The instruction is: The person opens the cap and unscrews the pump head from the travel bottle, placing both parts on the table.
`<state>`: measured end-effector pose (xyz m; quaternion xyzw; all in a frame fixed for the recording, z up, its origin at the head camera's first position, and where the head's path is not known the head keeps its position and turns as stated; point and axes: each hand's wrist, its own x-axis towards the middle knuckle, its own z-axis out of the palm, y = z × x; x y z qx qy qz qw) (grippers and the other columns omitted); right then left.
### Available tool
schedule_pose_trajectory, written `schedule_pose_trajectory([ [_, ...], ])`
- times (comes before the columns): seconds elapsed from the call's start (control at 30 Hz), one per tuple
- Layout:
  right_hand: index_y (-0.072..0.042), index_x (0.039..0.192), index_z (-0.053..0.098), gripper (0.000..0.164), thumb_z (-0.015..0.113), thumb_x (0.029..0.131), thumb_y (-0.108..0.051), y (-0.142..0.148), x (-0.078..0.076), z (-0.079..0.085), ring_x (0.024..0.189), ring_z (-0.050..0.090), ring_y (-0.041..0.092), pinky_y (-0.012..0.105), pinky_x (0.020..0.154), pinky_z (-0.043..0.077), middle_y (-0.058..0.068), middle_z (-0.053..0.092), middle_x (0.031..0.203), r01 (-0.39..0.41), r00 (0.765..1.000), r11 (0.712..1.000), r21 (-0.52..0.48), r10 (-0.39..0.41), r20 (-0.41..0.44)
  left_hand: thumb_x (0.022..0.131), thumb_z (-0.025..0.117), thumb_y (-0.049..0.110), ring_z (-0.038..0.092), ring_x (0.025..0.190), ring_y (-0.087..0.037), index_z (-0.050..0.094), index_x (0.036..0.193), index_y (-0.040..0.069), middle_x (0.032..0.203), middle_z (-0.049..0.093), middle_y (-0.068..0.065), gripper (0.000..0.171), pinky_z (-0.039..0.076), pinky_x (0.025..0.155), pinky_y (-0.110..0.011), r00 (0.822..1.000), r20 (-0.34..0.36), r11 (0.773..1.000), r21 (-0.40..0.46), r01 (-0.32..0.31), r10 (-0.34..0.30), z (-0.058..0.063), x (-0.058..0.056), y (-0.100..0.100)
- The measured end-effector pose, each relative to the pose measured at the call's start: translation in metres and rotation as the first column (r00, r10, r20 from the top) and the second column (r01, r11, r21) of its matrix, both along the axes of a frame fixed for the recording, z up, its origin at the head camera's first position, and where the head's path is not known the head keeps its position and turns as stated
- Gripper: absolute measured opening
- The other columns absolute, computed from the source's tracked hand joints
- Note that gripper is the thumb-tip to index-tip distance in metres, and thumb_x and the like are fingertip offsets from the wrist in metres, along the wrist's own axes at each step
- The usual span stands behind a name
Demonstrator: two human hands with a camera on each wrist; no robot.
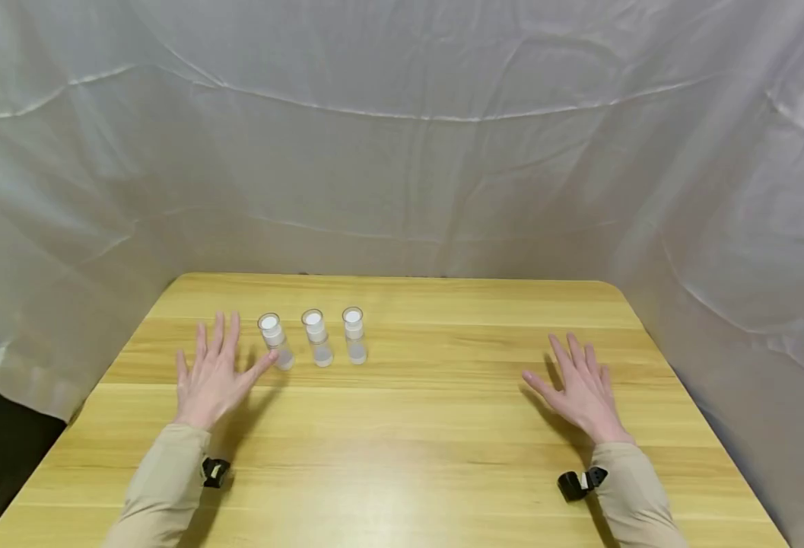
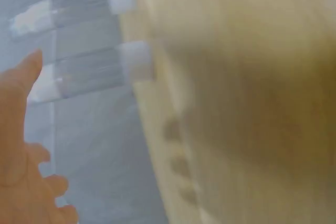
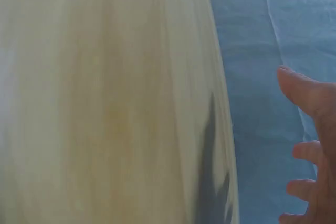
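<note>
Three clear cylindrical bottles with white tops and whitish bases stand in a row on the left half of the table: a left bottle (image 1: 272,332), a middle bottle (image 1: 316,335) and a right bottle (image 1: 354,335). My left hand (image 1: 212,384) hovers over the wood left of them, fingers spread and nothing held. Its thumb tip overlaps the lower part of the left bottle in the head view. The left wrist view shows that bottle (image 2: 94,71) close by the thumb. Far to the right, my right hand (image 1: 585,394) hangs above the table, empty, fingers spread.
The light wooden table (image 1: 402,426) has rounded far corners. Pale cloth (image 1: 402,167) hangs behind it and along both sides. A small black device is strapped on each wrist, the left one (image 1: 215,472) and the right one (image 1: 582,482).
</note>
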<state>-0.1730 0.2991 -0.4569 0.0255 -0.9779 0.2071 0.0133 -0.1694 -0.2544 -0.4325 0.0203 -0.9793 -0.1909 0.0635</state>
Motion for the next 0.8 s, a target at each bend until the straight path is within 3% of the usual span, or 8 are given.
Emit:
schedule_pose_trajectory([
  [0.17,-0.017,0.163,0.009,0.09,0.053,0.097,-0.059,-0.008,-0.004,0.0,0.152,0.005,0.055,0.078,0.119,0.006,0.024,0.002,0.169,-0.014,0.998,0.995,-0.1,0.007,-0.064,0.095,0.047,0.069,-0.004,0.157,-0.041,-0.001,0.162,0.015,0.17,-0.004,-0.01,0.098,-0.004,0.124,-0.072,0.986,-0.165,0.997,0.066,-0.027,0.037,0.007,0.0,0.013],
  [0.27,-0.016,0.163,0.011,0.086,0.055,0.099,-0.052,-0.015,-0.007,-0.002,0.153,0.008,0.052,0.078,0.119,0.009,0.023,0.005,0.169,-0.02,0.997,0.976,-0.218,0.002,-0.082,0.096,0.057,0.056,0.007,0.158,-0.039,0.011,0.162,0.012,0.17,0.009,-0.013,0.092,0.003,0.13,-0.061,0.946,-0.321,0.987,0.159,0.015,0.038,0.007,-0.002,0.024],
  [0.33,-0.014,0.163,0.014,0.082,0.055,0.1,-0.048,-0.02,-0.009,-0.003,0.154,0.01,0.05,0.076,0.12,0.011,0.024,0.008,0.169,-0.02,0.996,0.952,-0.306,-0.007,-0.088,0.095,0.065,0.042,0.019,0.156,-0.039,0.022,0.16,0.008,0.167,0.022,-0.017,0.085,0.014,0.13,-0.057,0.89,-0.456,0.973,0.215,0.078,0.029,0.007,-0.004,0.033],
  [0.5,-0.006,0.158,0.027,0.069,0.055,0.103,-0.036,-0.034,-0.013,-0.005,0.15,0.024,0.051,0.07,0.122,0.021,0.028,0.021,0.165,-0.018,0.991,0.88,-0.475,-0.047,-0.125,0.087,0.074,0.01,0.049,0.138,-0.045,0.044,0.149,0.001,0.15,0.05,-0.026,0.07,0.041,0.119,-0.052,0.705,-0.709,0.932,0.251,0.262,-0.007,0.004,-0.008,0.059],
  [0.57,-0.004,0.157,0.029,0.065,0.054,0.104,-0.033,-0.039,-0.013,-0.006,0.149,0.027,0.051,0.068,0.122,0.025,0.028,0.023,0.164,-0.015,0.992,0.837,-0.547,-0.055,-0.112,0.085,0.074,0.003,0.055,0.13,-0.046,0.048,0.145,-0.001,0.143,0.056,-0.027,0.065,0.043,0.12,-0.039,0.659,-0.752,0.913,0.248,0.324,-0.029,0.003,-0.009,0.07],
  [0.67,-0.003,0.156,0.031,0.062,0.052,0.105,-0.031,-0.046,-0.014,-0.007,0.148,0.028,0.051,0.064,0.123,0.028,0.028,0.024,0.164,-0.006,0.995,0.771,-0.636,-0.06,-0.083,0.084,0.072,-0.003,0.06,0.123,-0.047,0.052,0.141,-0.003,0.138,0.06,-0.027,0.06,0.04,0.119,-0.021,0.627,-0.776,0.879,0.251,0.404,-0.067,0.002,-0.009,0.086],
  [0.73,-0.002,0.155,0.032,0.059,0.052,0.106,-0.029,-0.049,-0.015,-0.008,0.15,0.027,0.049,0.061,0.124,0.027,0.026,0.025,0.164,-0.008,0.996,0.738,-0.675,-0.057,-0.074,0.085,0.07,-0.005,0.059,0.124,-0.046,0.051,0.142,-0.004,0.138,0.06,-0.026,0.06,0.036,0.119,-0.015,0.635,-0.767,0.854,0.266,0.447,-0.094,0.0,-0.009,0.095],
  [0.8,-0.001,0.154,0.034,0.057,0.052,0.106,-0.027,-0.051,-0.015,-0.01,0.149,0.029,0.048,0.06,0.125,0.027,0.025,0.028,0.163,-0.012,0.995,0.729,-0.684,-0.058,-0.079,0.086,0.069,-0.006,0.057,0.128,-0.045,0.048,0.144,-0.004,0.142,0.057,-0.026,0.062,0.033,0.12,-0.014,0.657,-0.745,0.83,0.29,0.477,-0.117,-0.001,-0.009,0.104],
])
